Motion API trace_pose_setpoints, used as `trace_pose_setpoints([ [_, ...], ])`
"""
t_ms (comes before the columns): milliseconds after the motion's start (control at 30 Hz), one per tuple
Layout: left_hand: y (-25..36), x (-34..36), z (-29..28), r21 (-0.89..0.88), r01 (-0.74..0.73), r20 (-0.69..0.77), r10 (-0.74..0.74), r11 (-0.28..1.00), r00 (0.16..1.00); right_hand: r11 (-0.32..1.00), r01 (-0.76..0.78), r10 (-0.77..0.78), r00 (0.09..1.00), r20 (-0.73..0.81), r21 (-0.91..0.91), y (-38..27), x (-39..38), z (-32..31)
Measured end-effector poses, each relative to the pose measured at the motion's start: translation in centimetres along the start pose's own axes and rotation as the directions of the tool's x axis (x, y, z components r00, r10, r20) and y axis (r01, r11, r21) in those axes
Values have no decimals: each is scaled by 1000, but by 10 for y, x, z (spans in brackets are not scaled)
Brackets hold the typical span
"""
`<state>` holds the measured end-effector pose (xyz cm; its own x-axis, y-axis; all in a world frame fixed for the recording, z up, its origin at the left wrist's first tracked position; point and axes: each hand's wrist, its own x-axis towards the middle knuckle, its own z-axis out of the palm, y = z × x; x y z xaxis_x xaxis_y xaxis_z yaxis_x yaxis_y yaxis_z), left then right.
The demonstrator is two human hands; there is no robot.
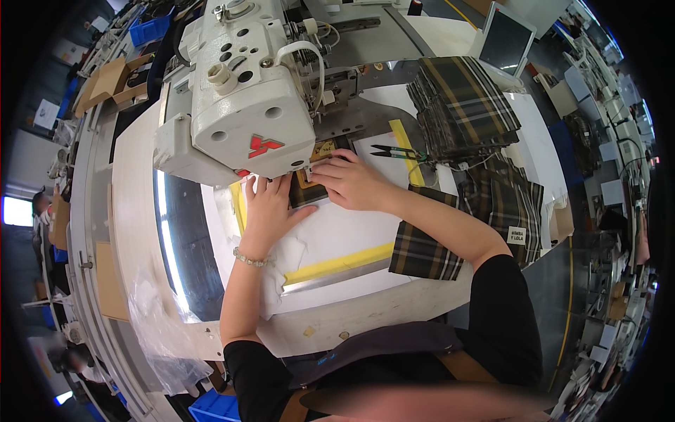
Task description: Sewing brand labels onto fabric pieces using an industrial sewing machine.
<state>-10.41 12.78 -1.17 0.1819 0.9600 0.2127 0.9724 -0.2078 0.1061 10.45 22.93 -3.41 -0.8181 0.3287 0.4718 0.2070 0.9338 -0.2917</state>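
Observation:
Beneath the head of a white industrial sewing machine (253,105), both my hands rest around a small dark piece (300,195) with an orange-yellow plate (305,180) on it. My left hand (271,212) lies fairly flat on the left side, thumb stretched out, its fingertips partly hidden under the machine head. From the right, my right hand (355,184) reaches over the piece, fingers extended and touching it near the plate. White sheeting (337,228) with yellow tape strips (344,261) lies below them.
Right of my hands lie green-handled snips (397,152), a thick stack of dark plaid fabric pieces (464,105) and more plaid pieces (503,200) under my forearm. A monitor (505,42) stands at the back right. Clear plastic (162,337) hangs at the table's left.

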Motion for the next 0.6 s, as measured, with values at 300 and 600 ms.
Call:
trace_pose_setpoints([
  [300,-2,1,1,67,-41,10,41,997,999,999,35,-37,997,-64,-25,4,-1,6],
  [600,-15,15,-2,19,-34,48,33,999,998,999,33,-32,994,-103,6,22,6,14],
])
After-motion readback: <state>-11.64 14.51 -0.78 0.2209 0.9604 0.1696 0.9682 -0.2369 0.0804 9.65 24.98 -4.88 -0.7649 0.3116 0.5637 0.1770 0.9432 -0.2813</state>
